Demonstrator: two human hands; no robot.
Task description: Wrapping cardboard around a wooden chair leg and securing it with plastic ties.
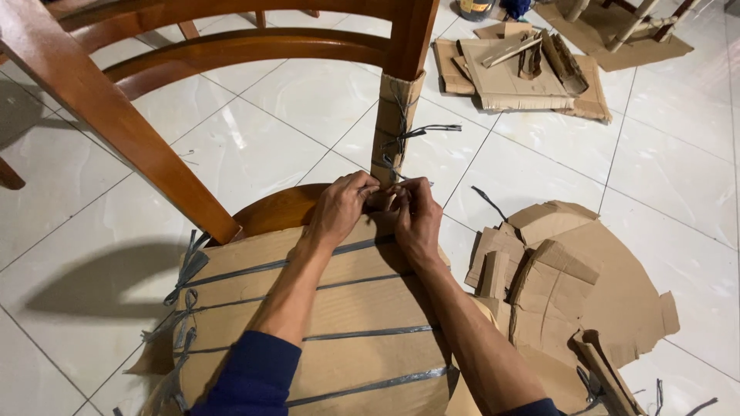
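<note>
While the cardboard wrap [339, 323] covers most of the chair seat [277, 209], both hands are bunched up at its far edge, right at the foot of the back post — so I'd say this is the picking-at-the-binding stage, not the peeling stage. The left hand [339, 209] has its fingers curled in tight, and the right hand [415, 216] is curled the same way, the two touching each other. They look pinched on the gray strap [362, 245] or a knot there, but the fingertips hide it, so I can't tell exactly what's between them.

Several gray bands run across the wrapped seat, with loose ends hanging off the left side [185, 270]. The post itself has a cardboard sleeve [395, 115] tied with more strapping just above the hands.

Next move probably needs a firm nail-grip on that knot and a steady pull — those bands look snug.

Further out: a heap of torn cardboard [570, 285] on the white tile floor [663, 177] to the right, and a flatter stack [524, 73] beyond.
</note>
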